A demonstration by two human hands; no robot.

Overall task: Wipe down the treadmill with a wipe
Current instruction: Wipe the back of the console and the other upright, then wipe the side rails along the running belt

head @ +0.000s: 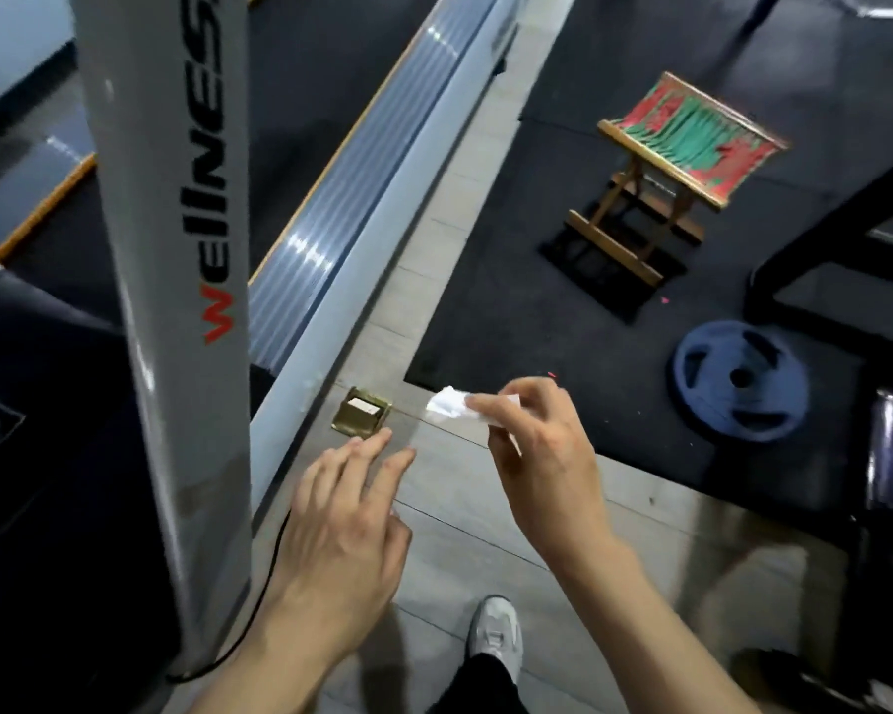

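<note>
The treadmill's grey upright post (171,280) with lettering rises at the left, and its silver side rail (362,162) runs away beside the black belt (300,79). My right hand (537,450) pinches a crumpled white wipe (447,403) in the air over the floor, to the right of the rail. Lower down and to the left, my left hand (346,528) reaches forward with straight fingers, holding nothing, close to the post's base.
A brass floor socket (362,412) sits in the grey tiled floor (465,512) beside the rail. On the black mat lie a folding wooden stool (666,162) and a blue weight plate (738,381). A black cable (274,574) trails by the post. My white shoe (496,636) is below.
</note>
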